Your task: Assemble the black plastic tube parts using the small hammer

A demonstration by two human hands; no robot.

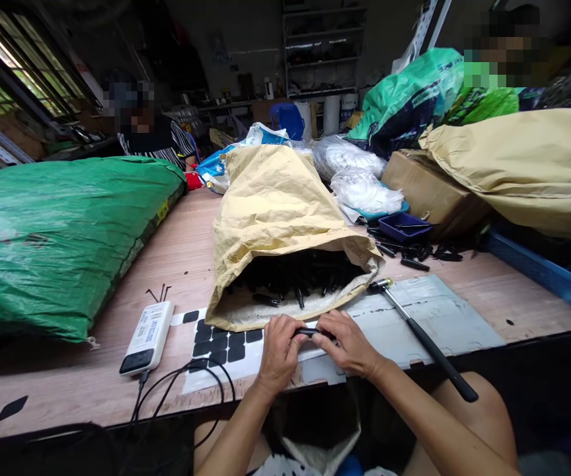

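Observation:
Both of my hands meet at the table's front edge and pinch one small black rod-shaped part [311, 332] between them. My left hand [279, 349] grips its left end, fingers curled. My right hand [347, 342] grips its right end, fingers closed too. Just behind them lies an open tan paper sack [275, 205] on its side, its mouth full of several similar black parts [298, 274]. Under my hands sits a white sheet with black adhesive squares [219, 344]. A hammer [421, 337] with a black handle rests to the right of my right hand.
A white power bank [147, 336] with a black cable lies at left, beside a big green sack [52, 238]. More sacks, a cardboard box [427, 188], a blue tray [404, 226] and loose black parts fill the right. Two other people sit behind the table.

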